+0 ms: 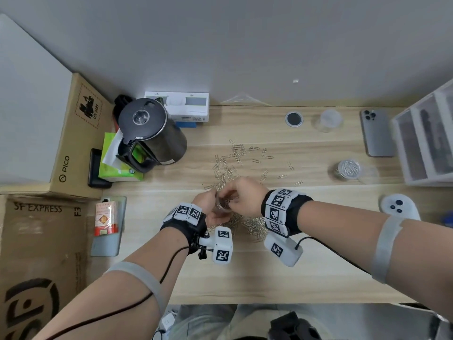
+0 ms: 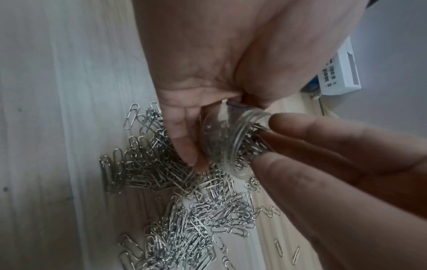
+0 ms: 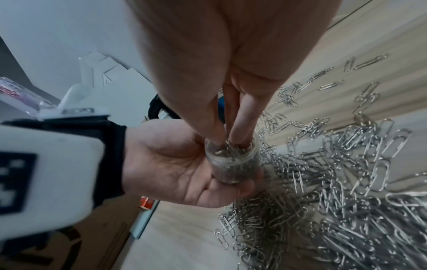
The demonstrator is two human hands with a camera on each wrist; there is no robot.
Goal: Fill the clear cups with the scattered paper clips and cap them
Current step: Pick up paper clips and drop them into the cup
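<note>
My left hand (image 1: pixel 208 204) grips a small clear cup (image 1: pixel 221 204) just above the wooden table (image 1: pixel 245 278); its fingers curl round the cup's (image 3: pixel 231 164) wall and base. The cup (image 2: pixel 221 142) is tilted and nearly full of silver paper clips. My right hand (image 1: pixel 241 198) pinches a bunch of clips at the cup's mouth, fingertips (image 3: pixel 217 138) inside the rim. A dense pile of paper clips (image 1: pixel 252 227) lies under both hands, and more clips (image 1: pixel 232 158) are scattered farther back. A filled clear cup (image 1: pixel 348 169) and an empty clear cup (image 1: pixel 329 120) stand at the right.
A black lid (image 1: pixel 294 119) lies at the back beside the empty cup. A phone (image 1: pixel 376 132), a clear drawer unit (image 1: pixel 426 136) and a white controller (image 1: pixel 398 207) are at the right. A dark kettle (image 1: pixel 149 133) and cardboard boxes (image 1: pixel 73 143) are at the left.
</note>
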